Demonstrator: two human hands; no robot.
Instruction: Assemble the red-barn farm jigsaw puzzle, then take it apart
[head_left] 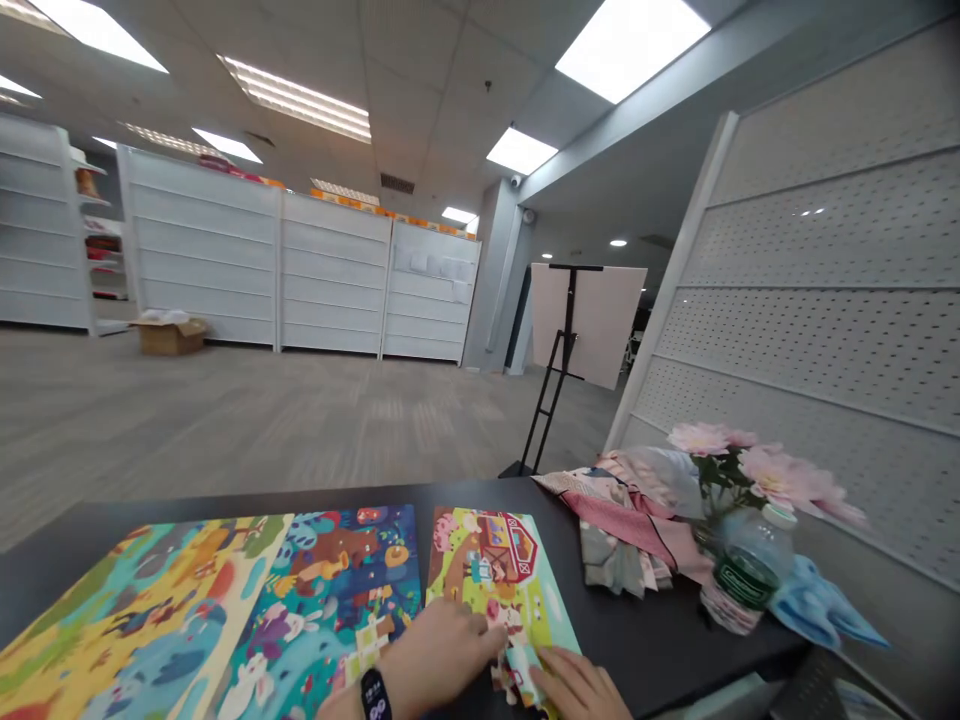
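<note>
Low in the middle of the frame, your left hand (439,650) lies flat, fingers spread, on the farm puzzle (499,580). Your right hand (581,685) pinches a small puzzle piece (523,668) at its bottom edge. Two more puzzles (225,610) lie to the left on the black table (652,640). A water bottle (746,580) with pink flowers (750,465) stands at the right.

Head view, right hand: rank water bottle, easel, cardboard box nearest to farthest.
From the right hand at the bottom edge:
1. Water bottle, on the table to its right, beside the pink flowers.
2. Easel, on the floor beyond the table's far edge.
3. Cardboard box, far left, against the white shelving.
</note>
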